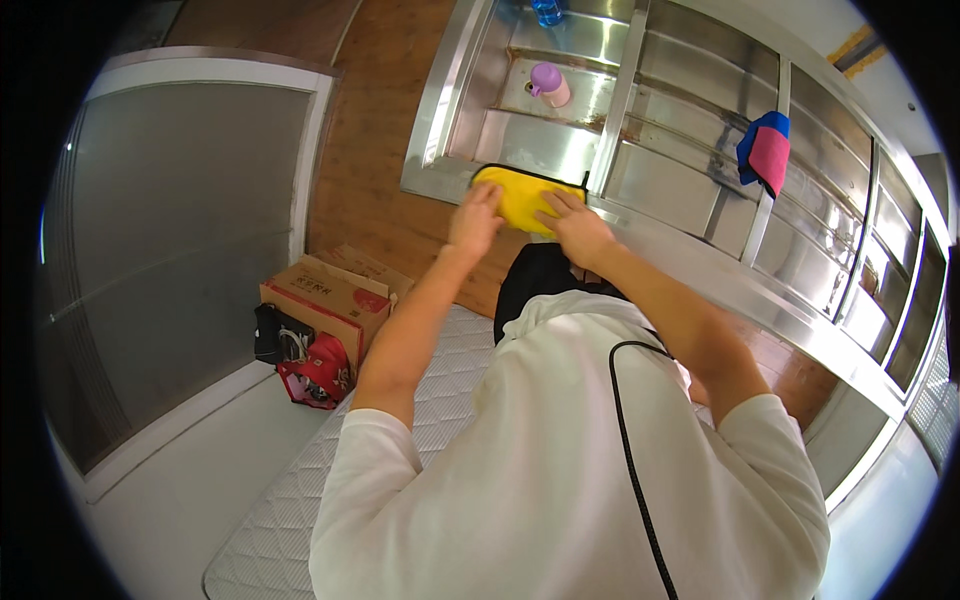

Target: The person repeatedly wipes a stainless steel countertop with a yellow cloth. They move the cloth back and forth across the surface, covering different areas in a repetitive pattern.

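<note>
A yellow cloth point(525, 198) with black edging lies folded over the near rim of the metal sink unit point(425, 180). My left hand point(476, 222) grips its left end, fingertips on the yellow face. At the right end, my right hand point(582, 232) holds it too, fingers bent over the fabric; the thumbs are mostly hidden. Beyond the cloth, inside the left compartment, a pink bottle with a purple top point(550, 84) lies tilted. A blue bottle point(547, 12) is farther back, partly cut off by the picture's edge.
A blue and pink cloth point(765, 153) hangs over a divider to the right. Cardboard boxes point(325, 295) with a red bag point(320, 372) stand at my left, near a grey-panelled door point(190, 250). A quilted pad point(290, 535) lies below. A black cable point(625, 430) runs down my shirt.
</note>
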Motion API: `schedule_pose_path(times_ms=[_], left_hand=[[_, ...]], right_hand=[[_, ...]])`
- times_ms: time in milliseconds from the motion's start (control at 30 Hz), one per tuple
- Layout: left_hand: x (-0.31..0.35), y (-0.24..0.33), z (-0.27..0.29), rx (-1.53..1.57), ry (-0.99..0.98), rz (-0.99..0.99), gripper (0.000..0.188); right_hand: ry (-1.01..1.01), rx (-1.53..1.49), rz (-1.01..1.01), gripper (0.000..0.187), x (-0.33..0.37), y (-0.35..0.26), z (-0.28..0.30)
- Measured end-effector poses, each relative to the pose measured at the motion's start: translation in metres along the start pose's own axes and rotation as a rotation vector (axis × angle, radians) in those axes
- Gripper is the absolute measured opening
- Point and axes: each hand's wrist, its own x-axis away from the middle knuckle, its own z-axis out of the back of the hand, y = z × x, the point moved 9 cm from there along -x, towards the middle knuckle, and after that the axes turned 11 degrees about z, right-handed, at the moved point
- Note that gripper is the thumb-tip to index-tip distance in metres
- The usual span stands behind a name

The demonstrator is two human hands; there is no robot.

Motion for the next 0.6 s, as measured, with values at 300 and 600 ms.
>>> schedule_pose_path(times_ms=[300, 600], left_hand=[[0.012, 0.141, -0.03, 0.403, 0.096, -0.381, 0.033], [-0.048, -0.151, 0.053, 0.3, 0.003, -0.181, 0.065]], right_hand=[[-0.058, 0.012, -0.212, 0.065, 0.077, 0.015, 0.012], [-0.014, 0.137, -0.11, 0.069, -0.178, -0.054, -0.052]])
